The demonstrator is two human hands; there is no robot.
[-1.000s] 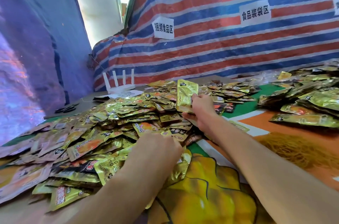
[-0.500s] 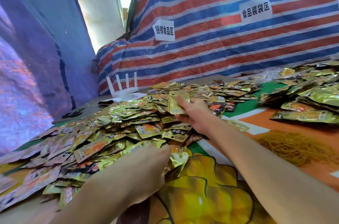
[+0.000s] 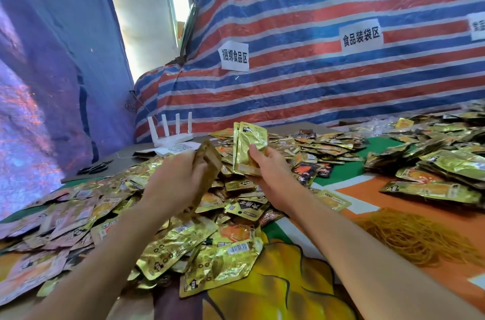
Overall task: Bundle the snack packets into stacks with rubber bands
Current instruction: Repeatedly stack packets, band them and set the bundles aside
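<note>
From the head view we see the right hand (image 3: pixel 270 175) gripping a small upright stack of gold packets (image 3: pixel 249 146), thumb across the front, held above the loose packet pile (image 3: pixel 162 217) that covers the printed tablecloth (image 3: pixel 288 288). The left hand (image 3: pixel 175 183) pinches one blurred packet (image 3: pixel 210 162) just beside the stack. A heap of rubber bands (image 3: pixel 417 235) lies on the cloth to the right, near a second pile (image 3: pixel 446 162).

Packet heap (image 3: pixel 168 228) and rubber bands (image 3: pixel 417 238) flank bare cloth (image 3: pixel 288 275).
</note>
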